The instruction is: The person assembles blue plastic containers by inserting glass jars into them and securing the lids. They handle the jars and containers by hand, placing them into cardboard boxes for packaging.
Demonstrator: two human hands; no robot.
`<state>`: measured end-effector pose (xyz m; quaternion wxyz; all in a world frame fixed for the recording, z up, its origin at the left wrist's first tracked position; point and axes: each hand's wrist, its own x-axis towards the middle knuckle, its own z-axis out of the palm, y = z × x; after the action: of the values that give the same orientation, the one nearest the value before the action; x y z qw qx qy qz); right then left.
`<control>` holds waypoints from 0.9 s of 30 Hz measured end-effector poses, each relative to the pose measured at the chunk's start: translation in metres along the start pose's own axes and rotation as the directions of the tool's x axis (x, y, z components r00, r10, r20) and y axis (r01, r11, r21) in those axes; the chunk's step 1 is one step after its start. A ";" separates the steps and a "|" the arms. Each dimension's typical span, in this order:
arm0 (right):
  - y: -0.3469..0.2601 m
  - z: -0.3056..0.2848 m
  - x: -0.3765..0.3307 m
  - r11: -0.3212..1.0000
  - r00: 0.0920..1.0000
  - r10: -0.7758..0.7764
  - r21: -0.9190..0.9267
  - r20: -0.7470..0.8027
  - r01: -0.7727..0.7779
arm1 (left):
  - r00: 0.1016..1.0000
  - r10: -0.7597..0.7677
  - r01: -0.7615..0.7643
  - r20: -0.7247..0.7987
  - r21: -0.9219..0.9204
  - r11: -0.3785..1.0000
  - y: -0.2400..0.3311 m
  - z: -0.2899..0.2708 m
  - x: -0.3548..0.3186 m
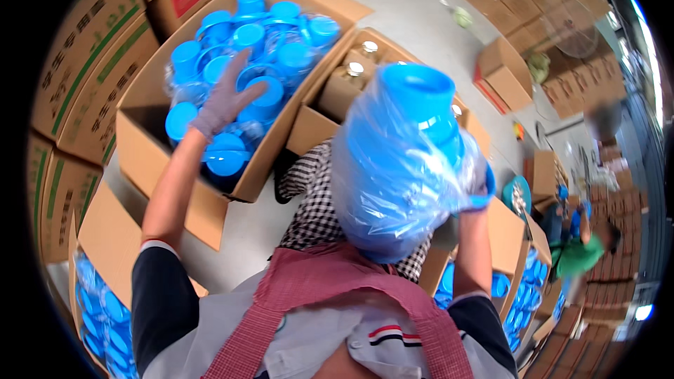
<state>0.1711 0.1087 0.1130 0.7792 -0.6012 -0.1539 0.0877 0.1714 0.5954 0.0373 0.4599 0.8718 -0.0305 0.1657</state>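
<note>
My left hand (pixel 230 95), in a thin grey glove, reaches over a large cardboard carton (pixel 182 205) at the upper left. Its fingers are spread and hold nothing. Just under it lie several blue plastic jug-shaped pieces (pixel 250 41), partly wrapped in clear film. Against my lap leans a big blue plastic jug (pixel 404 161) in a clear plastic bag, its round end tilted up and away from me. My right hand (pixel 483 179), mostly hidden behind the film, grips it at the handle on its right side.
A narrower carton (pixel 312 126) with silvery, white-capped bottles (pixel 354 70) stands beyond my knees. More cartons of blue pieces (pixel 105 309) flank me on both sides. Stacked boxes (pixel 91 49) rise at the left. A person in green (pixel 579 253) works at the far right.
</note>
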 end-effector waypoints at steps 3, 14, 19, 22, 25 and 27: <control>0.032 -0.019 0.023 0.855 0.985 -0.123 -0.490 0.124 0.169 | 0.927 0.363 -0.179 0.097 -0.735 0.654 0.159 0.081 0.017; 0.049 -0.028 -0.052 0.499 0.810 -0.531 -0.864 -0.249 0.061 | 0.843 0.524 -0.516 0.123 -0.090 0.852 0.170 0.266 -0.074; 0.066 0.005 -0.152 0.361 0.957 -0.289 -0.929 -0.027 0.083 | 0.742 0.274 -0.191 0.612 -0.199 0.961 0.158 0.198 -0.142; 0.043 -0.061 -0.169 0.118 0.894 -0.429 -0.974 0.127 0.195 | 0.778 0.349 -0.388 0.522 -0.038 0.921 0.122 0.156 -0.087; 0.003 -0.126 -0.110 0.723 0.521 -0.630 -0.680 -0.576 0.121 | 0.976 0.197 -0.183 0.090 -0.142 0.973 0.144 0.165 -0.002; 0.003 -0.114 -0.065 0.926 0.625 -0.363 -0.343 -0.692 0.158 | 0.916 0.350 -0.303 0.194 -0.233 0.924 0.162 0.211 0.044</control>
<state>0.1492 -0.0152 0.0755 0.6956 -0.6477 0.0818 -0.2999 0.2346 0.3350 0.0690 0.5033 0.8175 -0.2462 0.1335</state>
